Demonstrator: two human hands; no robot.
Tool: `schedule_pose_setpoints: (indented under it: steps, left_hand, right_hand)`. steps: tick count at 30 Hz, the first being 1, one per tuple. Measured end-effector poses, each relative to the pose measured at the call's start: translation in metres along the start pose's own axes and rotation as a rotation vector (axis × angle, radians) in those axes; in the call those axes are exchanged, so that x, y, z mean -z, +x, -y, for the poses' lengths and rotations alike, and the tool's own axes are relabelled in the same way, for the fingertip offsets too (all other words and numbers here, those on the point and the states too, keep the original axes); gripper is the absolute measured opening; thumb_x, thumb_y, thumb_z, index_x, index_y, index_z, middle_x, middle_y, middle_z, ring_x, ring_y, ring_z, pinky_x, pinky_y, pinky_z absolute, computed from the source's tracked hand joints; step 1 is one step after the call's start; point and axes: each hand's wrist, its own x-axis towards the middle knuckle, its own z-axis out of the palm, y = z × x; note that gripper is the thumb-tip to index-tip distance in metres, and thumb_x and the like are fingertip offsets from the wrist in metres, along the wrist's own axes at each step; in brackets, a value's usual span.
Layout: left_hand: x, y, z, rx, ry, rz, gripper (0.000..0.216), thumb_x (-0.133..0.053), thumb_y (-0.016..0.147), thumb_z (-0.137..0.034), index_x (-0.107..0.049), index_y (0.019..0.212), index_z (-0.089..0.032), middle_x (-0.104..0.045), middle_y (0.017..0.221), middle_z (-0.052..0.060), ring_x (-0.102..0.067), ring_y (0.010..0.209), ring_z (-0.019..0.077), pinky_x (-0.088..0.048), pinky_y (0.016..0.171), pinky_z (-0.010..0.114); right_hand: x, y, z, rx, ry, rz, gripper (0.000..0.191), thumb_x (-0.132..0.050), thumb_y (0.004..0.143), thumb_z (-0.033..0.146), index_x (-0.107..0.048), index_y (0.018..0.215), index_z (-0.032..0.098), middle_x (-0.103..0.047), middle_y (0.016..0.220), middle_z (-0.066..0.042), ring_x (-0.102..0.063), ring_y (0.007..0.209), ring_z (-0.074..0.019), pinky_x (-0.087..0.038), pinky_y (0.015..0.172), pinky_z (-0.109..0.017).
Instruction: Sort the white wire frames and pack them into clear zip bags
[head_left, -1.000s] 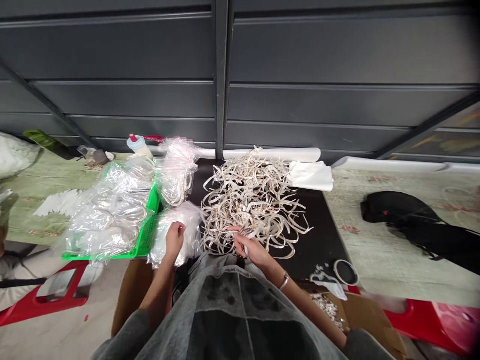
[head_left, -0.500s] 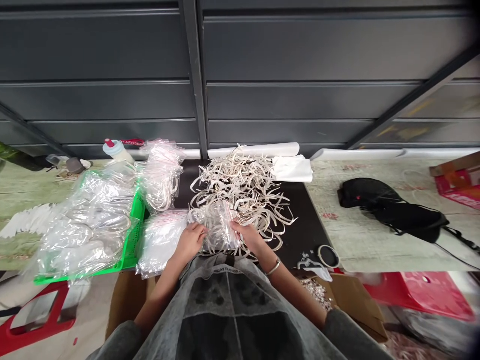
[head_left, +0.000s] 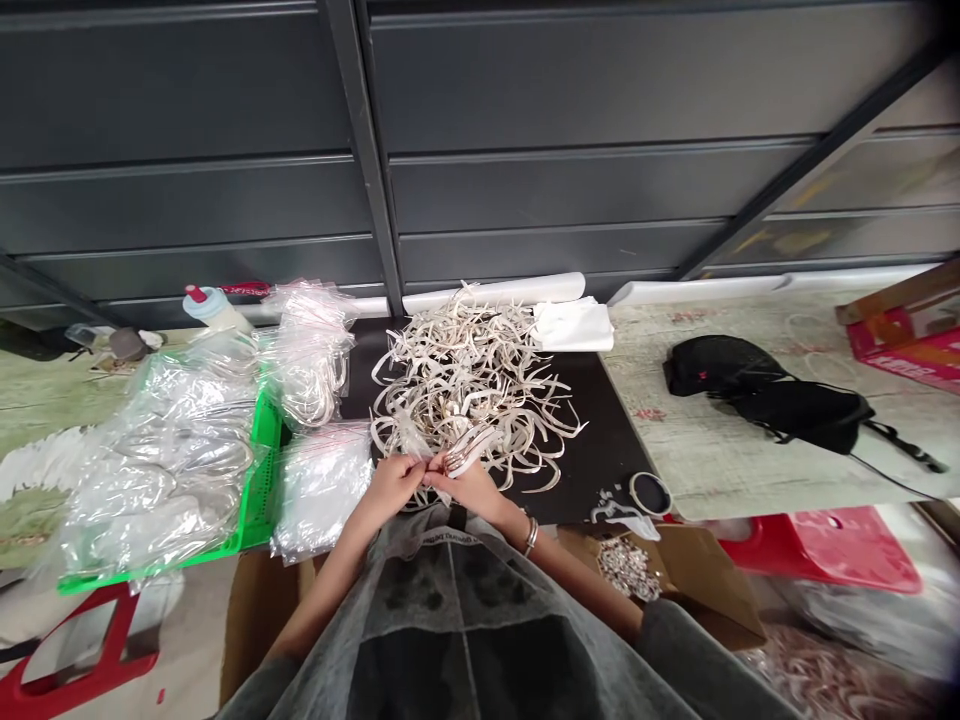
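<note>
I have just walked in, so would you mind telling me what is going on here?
A person's hands meet at the near edge of a pile of curved strips. The left hand pinches a clear bag, while the right hand has a few strips in its grip. Flat bags lie to the left, beside a green basket heaped with filled clear bags.

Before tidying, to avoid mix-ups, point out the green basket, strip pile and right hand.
Green basket (head_left: 264, 462): head view, on its right wall.
Strip pile (head_left: 471, 372): head view, near its middle.
Right hand (head_left: 477, 489): head view, back of hand.
</note>
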Motion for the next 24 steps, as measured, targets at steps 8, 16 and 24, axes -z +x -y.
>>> schedule_pose_setpoints:
  steps: [8, 16, 24]
  left_hand:
    - [0.0044, -0.0021, -0.0017, 0.021, -0.017, -0.11, 0.029, -0.051, 0.077, -0.033, -0.057, 0.053, -0.018, -0.057, 0.048, -0.001, -0.05, 0.048, 0.0135, -0.032, 0.051, 0.024]
    - [0.0026, 0.0, -0.0034, 0.011, -0.068, -0.166, 0.025, -0.055, 0.075, -0.036, -0.054, 0.056, -0.019, -0.055, 0.05, -0.004, -0.048, 0.05, 0.012, -0.032, 0.052, 0.023]
    - [-0.0033, 0.0005, 0.0011, -0.012, -0.16, -0.151, 0.024, -0.054, 0.075, -0.035, -0.054, 0.058, -0.019, -0.056, 0.053, -0.003, -0.049, 0.052, 0.0117, -0.035, 0.053, 0.023]
  right_hand:
    - [0.0013, -0.0003, 0.0005, 0.033, 0.007, -0.003, 0.014, -0.062, 0.077, 0.034, -0.06, 0.078, 0.02, -0.061, 0.075, 0.0, -0.056, 0.072, -0.0163, -0.044, 0.072, -0.031]
    - [-0.0046, 0.0012, -0.0018, 0.057, 0.07, 0.035, 0.021, -0.066, 0.074, 0.036, -0.052, 0.081, 0.021, -0.055, 0.073, 0.002, -0.052, 0.068, -0.015, -0.044, 0.069, -0.03]
    - [-0.0043, 0.0038, 0.001, 0.054, 0.082, 0.04, 0.016, -0.057, 0.08, 0.036, -0.05, 0.075, 0.021, -0.048, 0.068, 0.002, -0.046, 0.064, -0.0139, -0.041, 0.064, -0.029]
